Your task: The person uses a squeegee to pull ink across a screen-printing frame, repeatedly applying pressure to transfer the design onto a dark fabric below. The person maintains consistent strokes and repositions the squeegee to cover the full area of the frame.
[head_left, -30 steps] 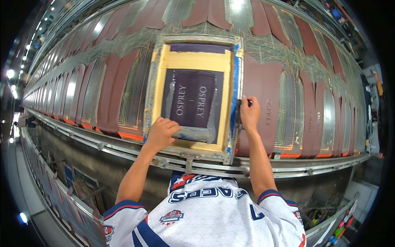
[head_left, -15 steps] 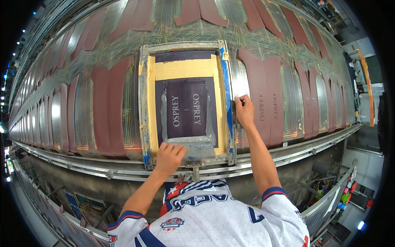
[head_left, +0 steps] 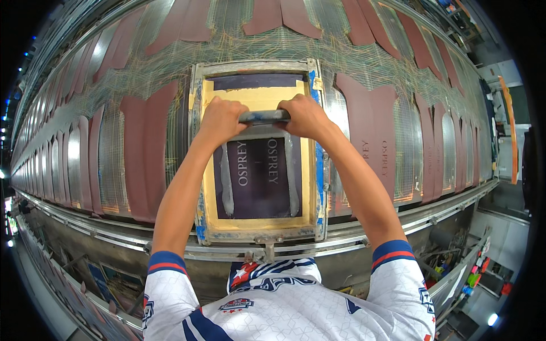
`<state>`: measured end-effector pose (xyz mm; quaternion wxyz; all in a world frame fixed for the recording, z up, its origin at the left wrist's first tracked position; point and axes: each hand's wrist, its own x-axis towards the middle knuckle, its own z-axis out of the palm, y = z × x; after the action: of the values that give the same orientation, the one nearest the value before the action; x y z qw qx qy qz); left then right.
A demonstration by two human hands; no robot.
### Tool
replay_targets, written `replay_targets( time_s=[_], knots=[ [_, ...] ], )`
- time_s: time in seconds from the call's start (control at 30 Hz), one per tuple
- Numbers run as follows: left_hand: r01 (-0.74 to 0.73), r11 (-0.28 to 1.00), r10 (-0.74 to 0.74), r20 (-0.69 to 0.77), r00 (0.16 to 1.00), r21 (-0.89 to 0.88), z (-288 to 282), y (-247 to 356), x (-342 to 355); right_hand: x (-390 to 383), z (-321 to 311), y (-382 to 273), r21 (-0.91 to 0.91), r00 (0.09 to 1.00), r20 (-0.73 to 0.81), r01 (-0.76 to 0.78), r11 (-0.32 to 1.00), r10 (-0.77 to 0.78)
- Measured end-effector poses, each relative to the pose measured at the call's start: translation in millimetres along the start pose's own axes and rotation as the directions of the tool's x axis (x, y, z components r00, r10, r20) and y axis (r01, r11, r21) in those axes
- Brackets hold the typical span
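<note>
A metal screen frame [head_left: 196, 187] with yellow tape [head_left: 261, 221] around a dark purple mesh [head_left: 259, 170] lies on the long printing table in front of me. The mesh carries pale lettering, with streaks of grey ink down both sides. My left hand [head_left: 226, 118] and my right hand [head_left: 302, 116] are closed on the two ends of a squeegee [head_left: 263, 116] at the upper part of the mesh. Blue tape [head_left: 317, 170] runs along the frame's right side.
Maroon cut fabric pieces [head_left: 145, 148] lie in rows along the glassy table, some at right bearing faint print [head_left: 367, 150]. A steel rail [head_left: 398, 227] runs along the near edge. An orange bar [head_left: 509, 125] stands at the far right, with coloured clutter below.
The squeegee and my left hand have moved from the screen's near end to its far end. My right hand has left the frame's right side and now grips the squeegee too.
</note>
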<state>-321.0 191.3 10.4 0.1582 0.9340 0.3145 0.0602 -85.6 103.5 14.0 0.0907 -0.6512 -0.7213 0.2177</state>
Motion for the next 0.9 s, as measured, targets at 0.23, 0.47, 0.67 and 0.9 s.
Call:
replay_targets(
  time_s=[0.23,0.47,0.67,0.9],
  knots=[
    [-0.048,0.999,0.048,-0.035,0.998,0.01,43.9,53.1,-110.6,-101.5,71.3,-27.9,0.042,0.984,-0.094,0.153,0.987,-0.149],
    [-0.054,0.998,0.058,0.122,0.991,-0.034,26.4,68.2,-136.6,-130.1,62.6,-49.3,0.006,0.996,0.002,0.09,0.996,-0.09],
    [-0.052,0.997,0.052,0.003,0.999,0.059,3.8,-3.9,5.1,4.6,22.4,16.4,-0.031,0.995,-0.083,0.058,0.998,-0.061],
    [-0.09,0.995,0.092,0.055,0.994,-0.037,35.6,58.5,-118.2,-118.9,85.9,-31.1,0.011,0.997,-0.029,0.071,0.997,-0.071]
  ],
)
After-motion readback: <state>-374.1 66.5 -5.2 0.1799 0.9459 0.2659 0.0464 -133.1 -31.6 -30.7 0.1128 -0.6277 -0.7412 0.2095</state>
